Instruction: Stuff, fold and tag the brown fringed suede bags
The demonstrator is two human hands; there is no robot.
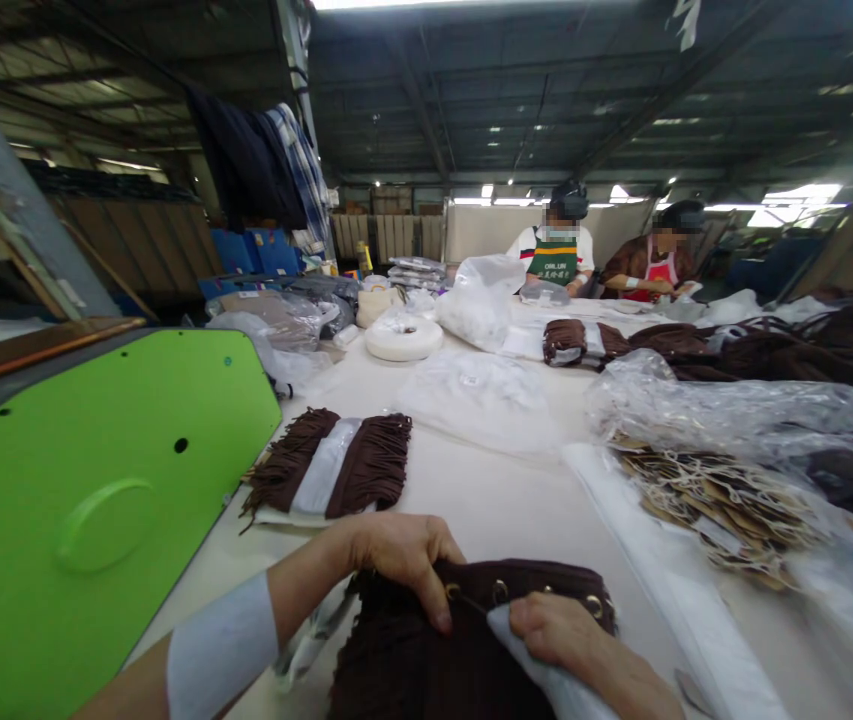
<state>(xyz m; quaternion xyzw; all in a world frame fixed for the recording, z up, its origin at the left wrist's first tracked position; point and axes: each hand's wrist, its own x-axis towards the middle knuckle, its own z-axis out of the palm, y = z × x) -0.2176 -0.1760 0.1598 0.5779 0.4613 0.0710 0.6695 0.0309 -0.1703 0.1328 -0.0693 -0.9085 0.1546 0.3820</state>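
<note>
A dark brown fabric piece [426, 665] with a row of brass eyelets along its top band lies at the table's near edge. My left hand [403, 555] is closed on that band, its thumb pressed on the front near an eyelet. Closed too, my right hand [565, 635] pinches the edge of a pale, thin sheet [520, 650] against the brown fabric; whether it is paper or plastic I cannot tell. Just beyond my left hand rests a folded brown fringed piece [373, 455] with a pale band [327, 465] around its middle.
A green machine panel [148, 430] stands along the left side. Clear plastic bags [733, 400] and a heap of tan tags with strings [718, 505] lie at right. A white tape roll [403, 337] sits farther back. Two people [557, 250] work across the table.
</note>
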